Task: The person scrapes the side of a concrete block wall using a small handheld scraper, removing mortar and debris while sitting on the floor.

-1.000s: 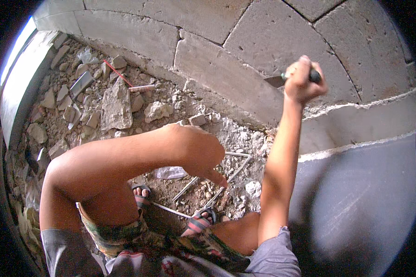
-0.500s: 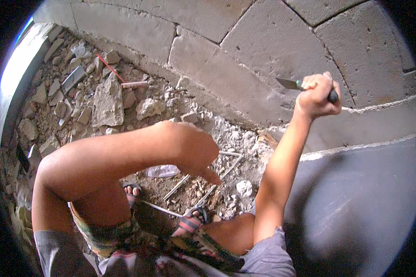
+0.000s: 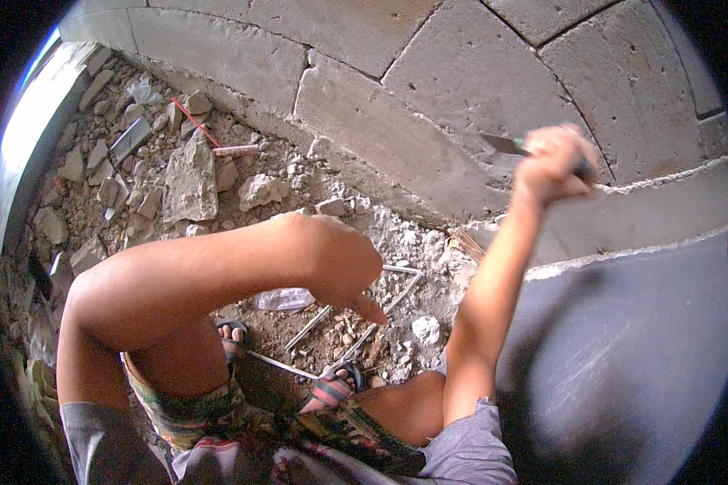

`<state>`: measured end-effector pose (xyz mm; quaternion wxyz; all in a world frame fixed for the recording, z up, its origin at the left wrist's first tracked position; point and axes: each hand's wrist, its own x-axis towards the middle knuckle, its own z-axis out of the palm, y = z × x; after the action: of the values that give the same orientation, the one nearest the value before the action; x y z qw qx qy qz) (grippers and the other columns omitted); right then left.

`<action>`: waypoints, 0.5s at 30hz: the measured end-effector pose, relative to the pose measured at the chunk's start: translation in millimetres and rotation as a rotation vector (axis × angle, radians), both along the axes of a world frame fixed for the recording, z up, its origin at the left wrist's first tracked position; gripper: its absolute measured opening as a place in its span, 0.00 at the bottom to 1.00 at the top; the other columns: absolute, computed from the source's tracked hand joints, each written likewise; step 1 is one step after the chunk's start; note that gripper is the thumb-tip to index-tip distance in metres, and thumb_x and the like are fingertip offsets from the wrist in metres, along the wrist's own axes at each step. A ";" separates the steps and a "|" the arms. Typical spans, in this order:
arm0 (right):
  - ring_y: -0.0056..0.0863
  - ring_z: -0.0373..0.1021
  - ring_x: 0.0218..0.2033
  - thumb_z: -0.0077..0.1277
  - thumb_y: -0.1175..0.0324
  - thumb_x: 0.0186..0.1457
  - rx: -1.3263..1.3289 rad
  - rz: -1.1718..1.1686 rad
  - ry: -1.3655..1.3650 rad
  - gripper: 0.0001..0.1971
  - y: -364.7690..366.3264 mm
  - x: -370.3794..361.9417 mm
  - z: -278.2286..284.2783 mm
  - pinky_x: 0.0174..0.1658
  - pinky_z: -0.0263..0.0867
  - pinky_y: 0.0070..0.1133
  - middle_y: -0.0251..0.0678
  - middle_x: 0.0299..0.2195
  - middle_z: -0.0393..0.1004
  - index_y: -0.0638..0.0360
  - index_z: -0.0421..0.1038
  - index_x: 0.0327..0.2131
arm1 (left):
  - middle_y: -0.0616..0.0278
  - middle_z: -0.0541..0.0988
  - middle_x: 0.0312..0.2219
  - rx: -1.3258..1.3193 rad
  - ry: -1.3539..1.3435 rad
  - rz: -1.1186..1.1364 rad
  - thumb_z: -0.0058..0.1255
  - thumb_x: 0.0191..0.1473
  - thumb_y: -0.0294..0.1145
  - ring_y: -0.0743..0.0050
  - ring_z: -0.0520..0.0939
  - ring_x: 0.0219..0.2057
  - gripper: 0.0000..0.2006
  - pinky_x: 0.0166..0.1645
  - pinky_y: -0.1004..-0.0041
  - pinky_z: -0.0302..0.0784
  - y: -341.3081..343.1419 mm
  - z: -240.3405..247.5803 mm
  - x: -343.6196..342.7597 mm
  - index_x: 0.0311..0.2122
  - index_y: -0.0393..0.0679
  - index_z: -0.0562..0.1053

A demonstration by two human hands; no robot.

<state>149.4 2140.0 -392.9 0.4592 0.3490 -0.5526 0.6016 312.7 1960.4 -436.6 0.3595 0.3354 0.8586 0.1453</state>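
My right hand [image 3: 554, 164], slightly blurred, is closed around the dark handle of a putty knife [image 3: 503, 144]. Its short metal blade points left, with a bit of green where it joins the handle. Behind the blade is the grey block wall [image 3: 461, 89]; whether the two touch I cannot tell. My left hand [image 3: 344, 263] hangs bent at the wrist over the rubble, with one finger stretched out and nothing visible in it. The other fingers of that hand are hidden behind its back.
Broken stones [image 3: 190, 178] and rubble cover the ground at the left, with a red stick [image 3: 194, 121] among them. A thin pale frame [image 3: 404, 291] lies by my sandalled feet. To the right, a smooth dark grey surface [image 3: 615, 356] borders the wall's pale lower band.
The blade has shifted very slightly, and my right hand is more blurred than before. My left arm stays in place.
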 end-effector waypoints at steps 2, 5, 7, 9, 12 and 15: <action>0.19 0.60 0.09 0.44 0.73 0.48 -0.029 -0.108 -0.168 0.15 -7.5 -3.3 -8.5 0.12 0.54 0.18 0.32 0.08 0.62 0.60 0.60 0.10 | 0.45 0.76 0.34 -0.045 -0.004 0.027 0.39 0.46 0.67 0.46 0.76 0.40 0.35 0.44 0.56 0.70 1.2 2.1 -0.9 0.36 0.37 0.72; 0.19 0.59 0.09 0.44 0.73 0.48 -0.092 0.057 -0.108 0.16 -10.3 12.6 12.4 0.12 0.54 0.17 0.32 0.08 0.62 0.60 0.59 0.10 | 0.45 0.76 0.34 -0.014 0.016 0.039 0.39 0.46 0.67 0.46 0.75 0.40 0.35 0.44 0.56 0.70 0.6 3.9 1.7 0.36 0.38 0.72; 0.18 0.59 0.08 0.44 0.74 0.48 0.006 0.227 -0.063 0.16 -0.1 17.2 18.0 0.13 0.56 0.17 0.33 0.08 0.63 0.59 0.58 0.10 | 0.45 0.76 0.35 -0.015 -0.013 0.039 0.38 0.47 0.67 0.46 0.75 0.41 0.35 0.44 0.55 0.70 0.0 1.0 1.9 0.37 0.38 0.72; 0.18 0.60 0.09 0.46 0.73 0.49 -0.030 -0.104 -0.175 0.15 -9.0 -6.2 -9.4 0.14 0.57 0.17 0.33 0.09 0.64 0.60 0.60 0.11 | 0.45 0.76 0.35 -0.017 -0.020 0.024 0.39 0.47 0.66 0.46 0.75 0.41 0.35 0.45 0.56 0.69 4.3 1.3 -1.6 0.37 0.38 0.72; 0.19 0.59 0.09 0.45 0.73 0.47 -0.067 -0.033 -0.165 0.15 -14.6 0.6 -1.3 0.13 0.56 0.17 0.33 0.08 0.63 0.59 0.58 0.11 | 0.46 0.77 0.26 0.046 0.157 0.032 0.38 0.47 0.67 0.46 0.78 0.32 0.36 0.38 0.57 0.72 0.5 -8.3 4.0 0.26 0.34 0.75; 0.18 0.56 0.08 0.44 0.73 0.44 -0.060 0.174 -0.075 0.16 -4.9 23.0 18.4 0.12 0.53 0.16 0.31 0.08 0.60 0.57 0.55 0.07 | 0.46 0.77 0.26 0.098 0.131 0.042 0.39 0.47 0.67 0.46 0.78 0.32 0.37 0.38 0.57 0.72 1.0 -11.0 4.1 0.25 0.33 0.75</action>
<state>172.4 2135.2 -374.5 0.3942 0.3590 -0.5186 0.6684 316.8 1961.4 -447.5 0.2824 0.3432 0.8791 0.1724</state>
